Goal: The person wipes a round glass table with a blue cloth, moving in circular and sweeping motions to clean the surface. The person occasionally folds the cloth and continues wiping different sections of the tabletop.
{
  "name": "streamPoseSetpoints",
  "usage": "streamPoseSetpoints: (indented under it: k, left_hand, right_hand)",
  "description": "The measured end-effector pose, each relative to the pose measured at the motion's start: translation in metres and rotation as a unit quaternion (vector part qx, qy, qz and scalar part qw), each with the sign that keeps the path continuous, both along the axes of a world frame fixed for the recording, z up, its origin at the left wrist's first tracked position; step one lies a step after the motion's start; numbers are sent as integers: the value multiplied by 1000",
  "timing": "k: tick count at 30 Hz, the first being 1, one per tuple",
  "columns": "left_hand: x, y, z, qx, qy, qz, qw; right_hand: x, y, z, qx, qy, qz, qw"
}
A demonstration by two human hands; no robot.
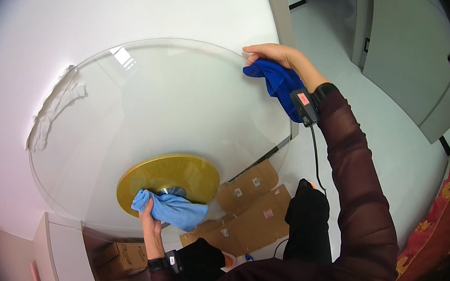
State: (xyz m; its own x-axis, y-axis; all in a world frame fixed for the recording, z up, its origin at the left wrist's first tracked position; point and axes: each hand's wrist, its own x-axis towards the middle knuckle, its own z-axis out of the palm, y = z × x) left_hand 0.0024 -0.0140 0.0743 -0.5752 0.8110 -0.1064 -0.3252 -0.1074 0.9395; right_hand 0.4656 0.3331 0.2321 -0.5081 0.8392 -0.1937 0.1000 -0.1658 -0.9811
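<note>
A large round clear glass panel (186,103) stands before me, its far edge near the white wall. On it sits a gold disc (195,170) with a shiny metal hub (172,191) at its middle. My left hand (149,219) grips a light blue cloth (183,212), bunched against the near part of the gold disc and partly covering the hub. At the glass's right rim, my right hand (275,53) holds a dark blue cloth (279,82), which hangs down along the edge. Crumpled white wrapping (48,110) lies along the upper left rim.
Flattened cardboard (257,221) lies on the floor by my feet. Cardboard boxes (123,258) sit in a white cabinet (72,263) at lower left. A grey door (404,48) stands at right, beside a doorway. Red patterned fabric (435,215) is at lower right. A cable (316,154) hangs from my right wrist device.
</note>
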Motion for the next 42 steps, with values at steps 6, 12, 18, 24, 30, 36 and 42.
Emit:
streamPoseSetpoints:
  k: [6,12,18,24,30,36,42]
  left_hand:
    - [0,3,-1,0,9,12,1000]
    - [0,4,-4,4,29,24,999]
    - [6,7,0,7,36,24,999]
    - [12,8,3,6,44,29,999]
    - [14,9,6,8,42,27,999]
    - [15,8,5,3,45,28,999]
    - [5,4,4,2,25,10,1000]
  right_hand:
    - [-7,13,13,34,-130,117,984]
    - [-12,6,19,4,-111,154,982]
    - [-18,-5,12,77,-138,155,975]
    - [-23,-10,-6,147,-98,81,981]
    - [-25,-18,-14,135,9,70,988]
    - [-28,-4,-24,176,-52,27,983]
    - [-6,-14,-66,170,137,-445,869]
